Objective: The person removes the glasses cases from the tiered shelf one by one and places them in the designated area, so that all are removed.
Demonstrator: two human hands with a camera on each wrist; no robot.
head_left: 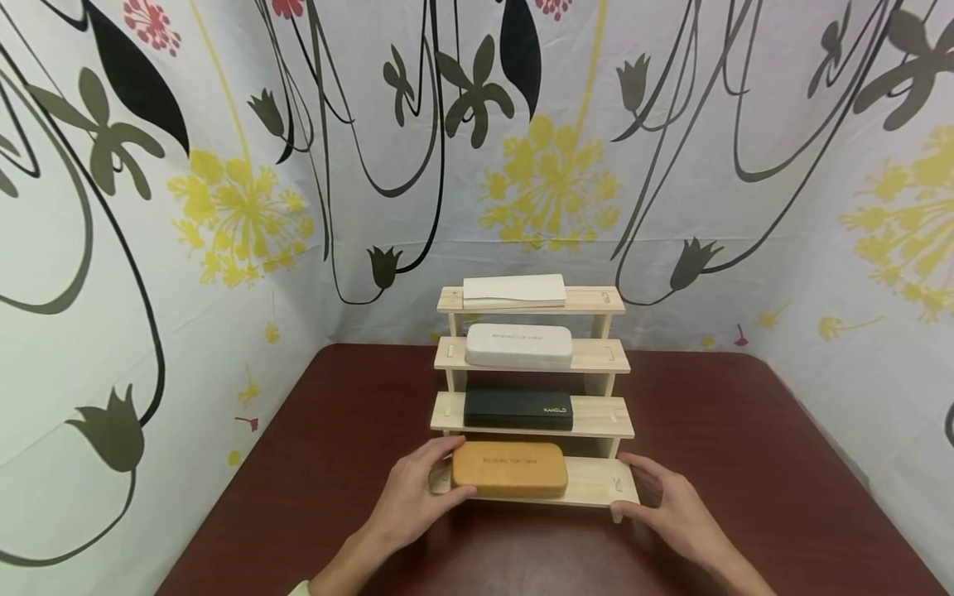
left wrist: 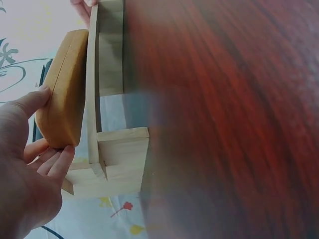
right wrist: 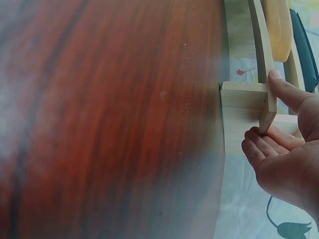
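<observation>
While pinching the left end of the orange case between the thumb and fingers of the left hand, also holds the right end of the lowest shelf between the thumb and fingers of the right hand. Shows neither grip released: orange case in one, bare wood in the other. Has the orange case on the lowest shelf, left of the middle, with more bare board toward the right end than toward the left. Cannot tell from the left wrist view about full contact beneath the held end. Runs lengthwise along the shelf, left to right, with the long axis roughly parallel to the front edge and the short ends toward the sides. Bears faint lettering on the broad face, turned upward, too small to read for certain. Looks nearly finished, judging by the layout: one piece to each of four steps, with only the letting-go of the orange case, and perhaps a slight straightening, seemingly left. Farther up the wooden stand, shows a black case on the second step, a rounded white case on the third and a flat white case on top, all likewise lengthwise. Stands on a dark red table, before a flowered cloth.
</observation>
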